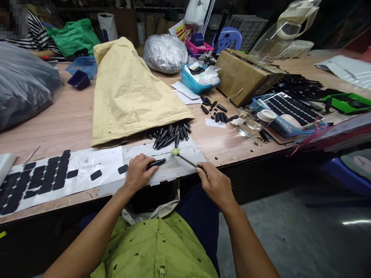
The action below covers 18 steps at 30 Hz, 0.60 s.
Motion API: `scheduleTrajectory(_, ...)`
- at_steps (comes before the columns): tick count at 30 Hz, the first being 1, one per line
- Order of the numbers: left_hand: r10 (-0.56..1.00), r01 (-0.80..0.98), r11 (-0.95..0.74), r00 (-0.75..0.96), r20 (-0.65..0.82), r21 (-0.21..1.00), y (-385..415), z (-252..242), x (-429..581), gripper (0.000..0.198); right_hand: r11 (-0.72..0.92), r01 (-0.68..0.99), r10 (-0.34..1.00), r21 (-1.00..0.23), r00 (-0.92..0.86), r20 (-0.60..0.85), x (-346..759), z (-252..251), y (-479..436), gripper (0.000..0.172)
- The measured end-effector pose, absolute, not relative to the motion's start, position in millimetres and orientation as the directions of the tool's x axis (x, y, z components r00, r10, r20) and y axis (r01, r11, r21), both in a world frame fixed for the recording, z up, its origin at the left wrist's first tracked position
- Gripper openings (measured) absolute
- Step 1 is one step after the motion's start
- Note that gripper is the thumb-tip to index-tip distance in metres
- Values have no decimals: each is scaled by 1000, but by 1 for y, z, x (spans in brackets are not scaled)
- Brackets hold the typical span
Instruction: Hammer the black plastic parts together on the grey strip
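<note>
My left hand point(138, 172) is closed around a black tapered tube point(156, 163), which lies low over a grey-white board point(162, 173) at the table's front edge. My right hand point(216, 184) grips the dark handle end of a slim metal-shafted tool point(188, 160) with a rounded yellow-green head. That head is close to the board, a little beyond and to the right of the tube. Just behind it, a pile of similar black tubes point(168, 136) spills from the mouth of a tan sack point(130, 96).
Left of the board, a white sheet point(84, 162) carries black rounded patches. Loose black tubes point(222, 117), a blue basket point(191, 81) and a cardboard box point(240, 77) stand farther right. A clear bottle point(252, 125) lies near the edge. Another person's striped sleeve point(43, 34) shows at upper left.
</note>
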State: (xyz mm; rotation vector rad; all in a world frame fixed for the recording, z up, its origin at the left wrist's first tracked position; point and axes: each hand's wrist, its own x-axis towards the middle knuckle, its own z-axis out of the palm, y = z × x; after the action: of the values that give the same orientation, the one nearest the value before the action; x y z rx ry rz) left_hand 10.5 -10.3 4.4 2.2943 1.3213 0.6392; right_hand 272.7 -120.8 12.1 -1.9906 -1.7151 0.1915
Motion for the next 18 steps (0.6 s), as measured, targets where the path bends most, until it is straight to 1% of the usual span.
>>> scheduleTrajectory(3,888,673,-439,427,172,596,-8,5,11,22,-92,724,933,-684,302,194,250,11,-140,30)
scheduleTrajectory(4,887,664,-435,430,165,607,-7,5,10,20,-70,680,933,-729,302,193,241,10,-144,33)
scheduleTrajectory(6,885,654,-433,440,154,620,-4,6,10,17,-51,645,937,-763,294,186,225,12,-149,37)
scheduleTrajectory(10,887,647,-422,439,143,635,-3,6,9,17,-109,697,925,-708,332,183,203,21,-149,37)
scheduleTrajectory(14,897,648,-397,423,126,650,-3,4,10,17,-102,756,912,-647,330,242,192,28,-146,38)
scheduleTrajectory(18,903,653,-382,414,114,653,-2,5,10,16,-129,846,922,-517,294,251,187,23,-143,38)
